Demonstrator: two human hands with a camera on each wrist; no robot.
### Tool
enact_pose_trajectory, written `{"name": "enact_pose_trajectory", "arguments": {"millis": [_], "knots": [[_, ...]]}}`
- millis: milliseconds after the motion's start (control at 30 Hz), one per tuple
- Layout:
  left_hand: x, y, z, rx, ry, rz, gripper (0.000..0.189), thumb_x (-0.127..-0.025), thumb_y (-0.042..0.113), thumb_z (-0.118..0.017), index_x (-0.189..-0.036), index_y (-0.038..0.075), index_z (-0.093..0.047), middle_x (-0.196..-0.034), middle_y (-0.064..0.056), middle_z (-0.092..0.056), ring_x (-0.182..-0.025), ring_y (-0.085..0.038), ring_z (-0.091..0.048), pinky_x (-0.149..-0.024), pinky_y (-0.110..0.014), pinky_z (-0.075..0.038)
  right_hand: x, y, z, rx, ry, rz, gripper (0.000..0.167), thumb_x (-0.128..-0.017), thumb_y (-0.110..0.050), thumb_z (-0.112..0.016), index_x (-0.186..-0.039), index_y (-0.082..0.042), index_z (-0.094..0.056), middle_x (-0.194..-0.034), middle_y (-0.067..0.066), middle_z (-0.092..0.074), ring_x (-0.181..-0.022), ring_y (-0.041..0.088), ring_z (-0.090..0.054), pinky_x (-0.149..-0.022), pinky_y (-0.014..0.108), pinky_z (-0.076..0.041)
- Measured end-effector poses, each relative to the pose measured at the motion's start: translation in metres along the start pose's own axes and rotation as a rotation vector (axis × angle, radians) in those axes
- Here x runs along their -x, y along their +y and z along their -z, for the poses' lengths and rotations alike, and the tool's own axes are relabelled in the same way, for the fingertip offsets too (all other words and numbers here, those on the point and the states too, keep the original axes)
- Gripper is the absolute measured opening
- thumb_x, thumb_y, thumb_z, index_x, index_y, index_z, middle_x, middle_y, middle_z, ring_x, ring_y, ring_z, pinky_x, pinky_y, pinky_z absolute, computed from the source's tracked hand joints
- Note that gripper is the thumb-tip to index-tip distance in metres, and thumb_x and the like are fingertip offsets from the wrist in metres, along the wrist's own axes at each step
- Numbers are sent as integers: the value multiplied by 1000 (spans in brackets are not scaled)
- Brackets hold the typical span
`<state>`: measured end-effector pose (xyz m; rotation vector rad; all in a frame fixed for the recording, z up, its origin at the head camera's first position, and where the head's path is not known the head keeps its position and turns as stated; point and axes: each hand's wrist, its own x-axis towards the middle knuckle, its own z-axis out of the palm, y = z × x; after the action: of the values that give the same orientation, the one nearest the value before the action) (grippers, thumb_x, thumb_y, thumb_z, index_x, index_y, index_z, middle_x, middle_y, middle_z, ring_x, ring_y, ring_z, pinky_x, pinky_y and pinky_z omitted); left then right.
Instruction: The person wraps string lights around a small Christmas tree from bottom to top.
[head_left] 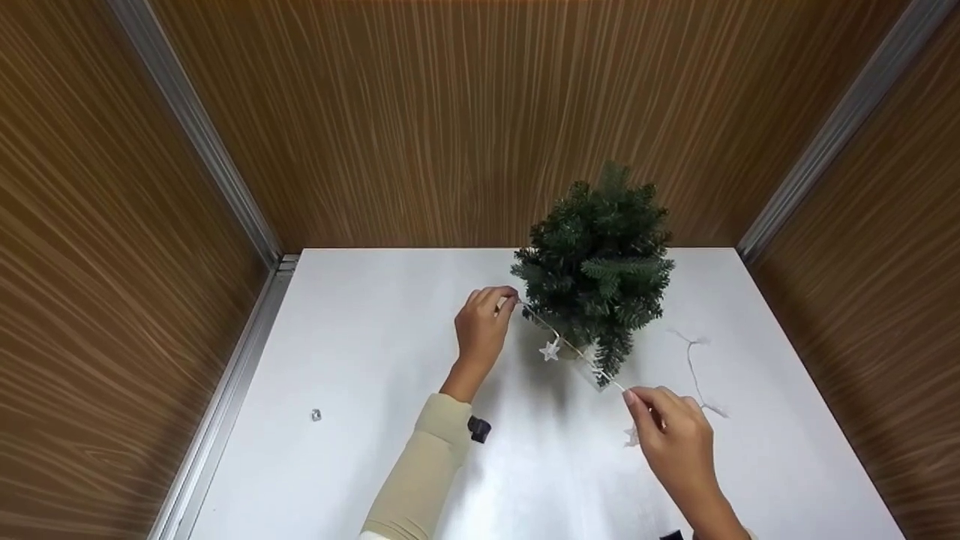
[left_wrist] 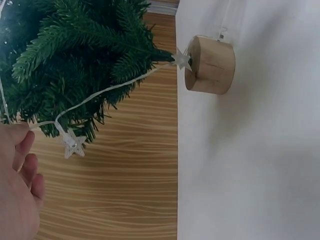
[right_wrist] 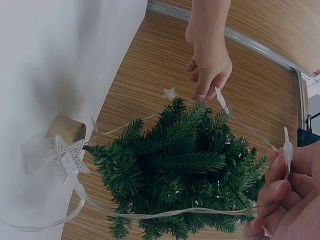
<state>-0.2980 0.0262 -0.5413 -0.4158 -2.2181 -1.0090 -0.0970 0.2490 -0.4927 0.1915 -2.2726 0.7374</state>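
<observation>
A small green artificial Christmas tree (head_left: pixel 600 255) stands on a round wooden base (left_wrist: pixel 216 65). In front of it a string of star lights (head_left: pixel 577 352) runs between the two hands. At the tree's left side the left hand (head_left: pixel 482 330) pinches the wire between thumb and fingertips. The right hand (head_left: pixel 675 431), nearer the front, holds the other stretch of wire. One clear star (head_left: pixel 550 349) hangs between the hands; in the left wrist view another star (left_wrist: pixel 74 144) dangles near the left fingertips. A larger-looking star (right_wrist: pixel 65 157) shows beside the base in the right wrist view.
More of the light wire (head_left: pixel 694 371) trails over the white table (head_left: pixel 360 322) right of the tree. A small clear object (head_left: pixel 316 414) lies on the table's left part. Wood-grain panels (head_left: pixel 420 120) close in the back and both sides.
</observation>
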Motion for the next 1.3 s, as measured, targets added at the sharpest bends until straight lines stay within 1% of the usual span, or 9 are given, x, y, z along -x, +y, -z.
{"name": "enact_pose_trajectory", "arguments": {"millis": [233, 367, 533, 733, 867, 1000, 1133, 1233, 1300], "knots": [[5, 9, -3, -7, 10, -7, 7, -92, 24, -75, -94, 18, -76, -94, 8, -76, -75, -11, -61, -66, -27, -50, 2, 5, 9, -36, 60, -53, 14, -82, 5, -78, -88, -7, -76, -68, -7, -63, -66, 3, -43, -61, 16, -29], [7, 14, -4, -5, 2, -32, 7, -92, 25, -75, -95, 19, -76, -95, 8, -75, -78, -12, -62, -67, -28, -50, 4, 10, 12, -83, 101, -108, 11, -83, 6, -77, -88, -3, -76, -69, -2, -65, -68, -1, -46, -64, 15, -33], [9, 17, -6, -11, 5, -46, 8, -91, 27, -76, -94, 19, -77, -94, 8, -75, -82, -12, -64, -70, -29, -52, 5, 19, 14, -159, 107, -222, 5, -88, 5, -73, -91, 2, -75, -72, 3, -65, -68, -3, -50, -64, 12, -39], [15, 18, -8, 3, -18, -64, 11, -92, 28, -75, -95, 18, -77, -95, 8, -75, -85, -12, -65, -72, -27, -53, 4, 26, 19, -164, 91, -370, 6, -93, -2, -70, -94, 2, -74, -72, -5, -62, -64, 4, -51, -59, 12, -40], [17, 19, -9, 23, -32, -71, 8, -92, 25, -75, -95, 17, -77, -95, 7, -75, -84, -13, -64, -74, -27, -53, 2, 29, 25, -177, 105, -434, 7, -94, -5, -70, -96, 0, -75, -72, -2, -61, -62, 5, -50, -56, 13, -40], [19, 20, -8, 42, -30, -65, 7, -92, 22, -75, -97, 17, -77, -96, 7, -75, -84, -12, -63, -73, -26, -52, -2, 32, 29, -174, 125, -457, 7, -94, -3, -70, -97, 0, -75, -72, -2, -61, -62, 5, -49, -56, 12, -39], [25, 24, -3, 73, -6, -47, 9, -92, 22, -75, -99, 18, -77, -98, 7, -75, -81, -14, -63, -70, -25, -51, -6, 33, 30, -179, 140, -449, 7, -93, 0, -69, -97, 2, -75, -72, -3, -60, -62, 4, -49, -56, 12, -39], [29, 33, 4, 95, 31, -59, 9, -90, 21, -78, -99, 17, -76, -98, 7, -74, -80, -14, -63, -68, -24, -51, -7, 34, 30, -189, 133, -431, 7, -93, 0, -69, -96, 2, -75, -72, -1, -61, -61, 4, -49, -55, 12, -39], [32, 43, 8, 108, 59, -85, 10, -88, 20, -80, -97, 17, -77, -98, 6, -74, -80, -13, -63, -69, -24, -51, -8, 34, 30, -197, 126, -415, 7, -94, -1, -69, -96, 1, -75, -72, -1, -61, -61, 4, -49, -54, 13, -39]]}}
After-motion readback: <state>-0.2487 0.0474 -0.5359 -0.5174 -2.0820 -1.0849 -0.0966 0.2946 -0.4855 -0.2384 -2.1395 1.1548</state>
